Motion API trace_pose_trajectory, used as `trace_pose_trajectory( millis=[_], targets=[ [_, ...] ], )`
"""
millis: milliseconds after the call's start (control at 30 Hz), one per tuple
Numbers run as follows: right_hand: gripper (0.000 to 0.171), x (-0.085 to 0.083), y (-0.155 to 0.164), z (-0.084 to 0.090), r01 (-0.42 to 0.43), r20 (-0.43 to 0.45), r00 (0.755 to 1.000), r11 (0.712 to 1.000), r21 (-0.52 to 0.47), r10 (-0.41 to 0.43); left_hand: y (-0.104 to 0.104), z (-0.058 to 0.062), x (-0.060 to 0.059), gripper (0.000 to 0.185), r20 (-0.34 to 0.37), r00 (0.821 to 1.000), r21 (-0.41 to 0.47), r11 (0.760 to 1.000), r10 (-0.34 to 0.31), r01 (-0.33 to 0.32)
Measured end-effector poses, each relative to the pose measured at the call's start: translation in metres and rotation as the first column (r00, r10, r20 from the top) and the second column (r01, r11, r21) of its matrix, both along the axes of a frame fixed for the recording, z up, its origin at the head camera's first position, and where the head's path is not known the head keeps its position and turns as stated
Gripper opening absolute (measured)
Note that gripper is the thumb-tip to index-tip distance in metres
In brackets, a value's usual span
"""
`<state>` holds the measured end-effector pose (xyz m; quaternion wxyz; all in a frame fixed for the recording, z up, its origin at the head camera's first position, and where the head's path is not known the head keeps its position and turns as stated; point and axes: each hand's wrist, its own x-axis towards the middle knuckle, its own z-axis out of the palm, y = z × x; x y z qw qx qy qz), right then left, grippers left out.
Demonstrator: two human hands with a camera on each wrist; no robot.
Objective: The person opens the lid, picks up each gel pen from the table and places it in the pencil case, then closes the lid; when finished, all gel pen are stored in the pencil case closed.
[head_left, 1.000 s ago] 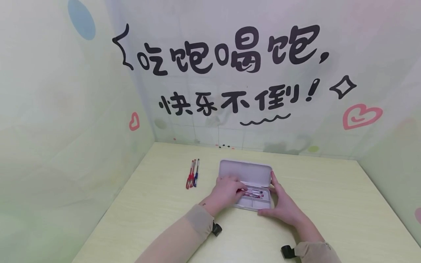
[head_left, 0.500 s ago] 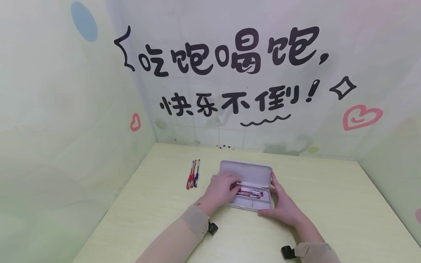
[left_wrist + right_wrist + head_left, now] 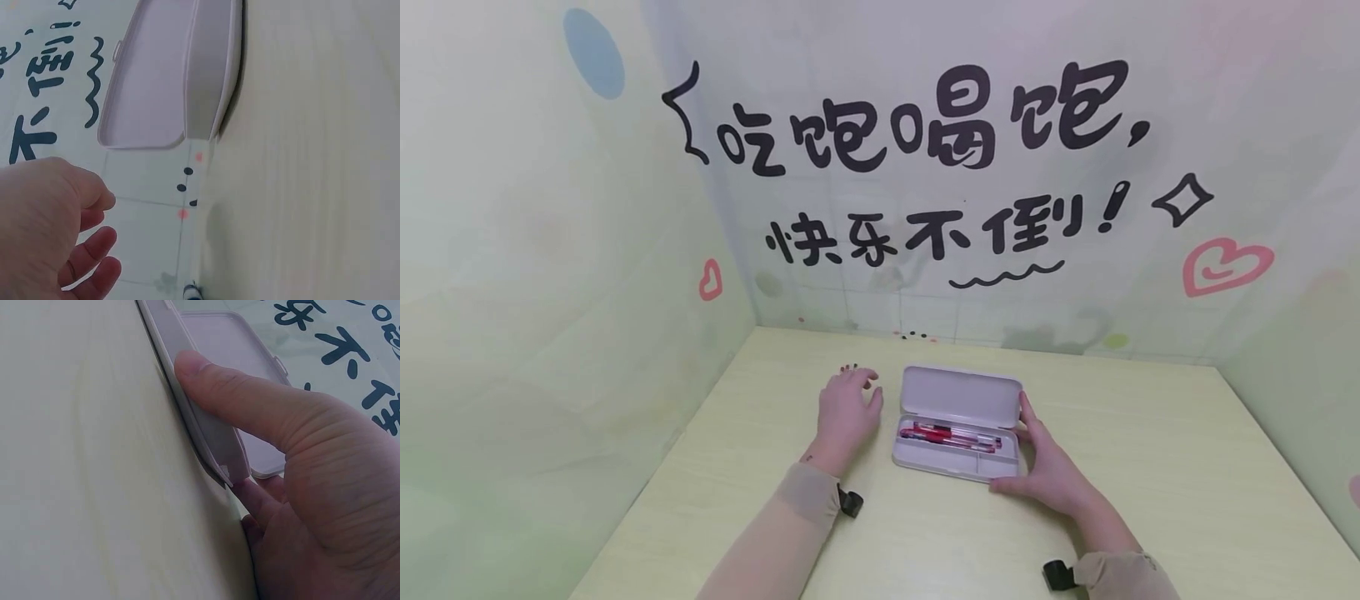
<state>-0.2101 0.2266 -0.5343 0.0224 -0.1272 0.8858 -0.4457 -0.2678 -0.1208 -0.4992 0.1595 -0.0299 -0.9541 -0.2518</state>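
Note:
A pale lilac pencil case [image 3: 936, 457] lies on the table with its lid [image 3: 961, 396] raised at the back. Several pens [image 3: 951, 437], red among them, rest in its rear compartment. My right hand [image 3: 1048, 475] holds the case's right end, thumb at the front wall and fingers behind, as the right wrist view also shows. Left of the case, my left hand [image 3: 848, 412] hovers over the loose pens [image 3: 848, 367], fingers loosely bent with nothing between them. It hides most of those pens; only their far ends show. One pen end [image 3: 193, 292] appears at the bottom of the left wrist view.
The light wood table [image 3: 925, 542] runs back to a printed wall sheet [image 3: 880, 308] with black lettering. Similar sheets stand at left and right. The case's front compartments [image 3: 940, 458] hold no pens.
My left hand has left the case and moved left to the loose pens, covering them. More of the pens inside the case now show. The right hand has stayed on the case.

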Motion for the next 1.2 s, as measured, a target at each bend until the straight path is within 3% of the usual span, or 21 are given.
trace_pose_trajectory(
  millis=[300, 533, 867, 1200],
  targets=[
    [0.16, 0.001, 0.0, 0.0, 0.002, -0.004, 1.0, 1.0, 0.01, -0.002, -0.036, -0.007, -0.009, 0.041, 0.013, 0.993, -0.013, 0.993, 0.119, -0.119],
    [0.16, 0.0, 0.001, -0.002, -0.001, -0.01, 1.0, 1.0, 0.004, 0.001, -0.057, -0.016, -0.015, 0.042, 0.091, 0.976, -0.058, 0.98, 0.197, -0.193],
    [0.16, 0.001, 0.0, -0.003, -0.002, -0.015, 1.0, 1.0, 0.003, 0.002, -0.069, -0.024, -0.017, 0.052, 0.249, 0.944, -0.048, 0.977, 0.215, -0.209],
    [0.16, 0.001, 0.0, -0.004, 0.0, -0.024, 1.0, 1.0, -0.001, 0.0, -0.068, -0.024, -0.017, 0.046, 0.259, 0.94, -0.06, 0.975, 0.222, -0.213]
  ],
)
